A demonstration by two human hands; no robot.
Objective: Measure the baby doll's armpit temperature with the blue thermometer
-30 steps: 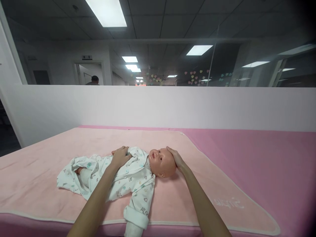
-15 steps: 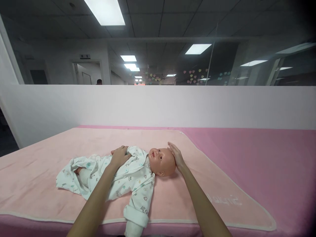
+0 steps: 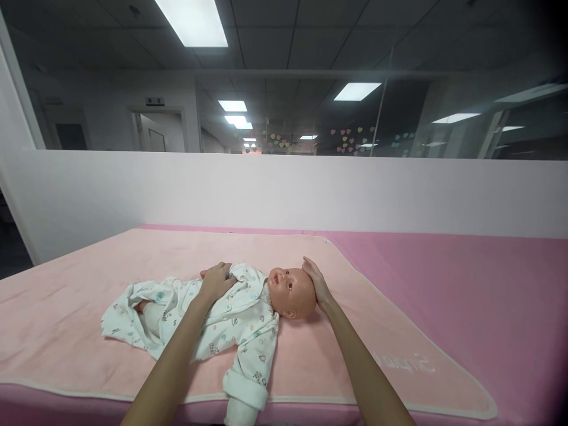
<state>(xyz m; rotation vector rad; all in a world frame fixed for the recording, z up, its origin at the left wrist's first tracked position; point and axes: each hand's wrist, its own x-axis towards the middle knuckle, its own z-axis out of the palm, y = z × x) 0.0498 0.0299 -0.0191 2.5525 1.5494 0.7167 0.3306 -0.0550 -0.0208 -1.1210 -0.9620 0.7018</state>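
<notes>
A baby doll [image 3: 248, 307] lies on its back across the pink pad, head to the right and legs to the left. It wears a white patterned outfit [image 3: 222, 334] with small printed figures, and one sleeve with a folded cuff hangs over the near edge. My left hand [image 3: 216, 282] rests flat on the doll's torso, fingers pointing away from me and partly out of sight. Against the crown of the bald doll head [image 3: 297, 296] lies my right hand [image 3: 317, 283], palm touching it and fingers stretched out.
The peach-pink pad [image 3: 364, 331] with a pale border covers much of a darker pink mattress [image 3: 488, 296]. A low white partition [image 3: 310, 192] runs along the back, topped by glass with heart stickers. The mattress's near edge lies at the bottom.
Both hands stay in place on the doll, which has not moved. The view has shifted very slightly. A person's head seen through the far glass is no longer in view.
</notes>
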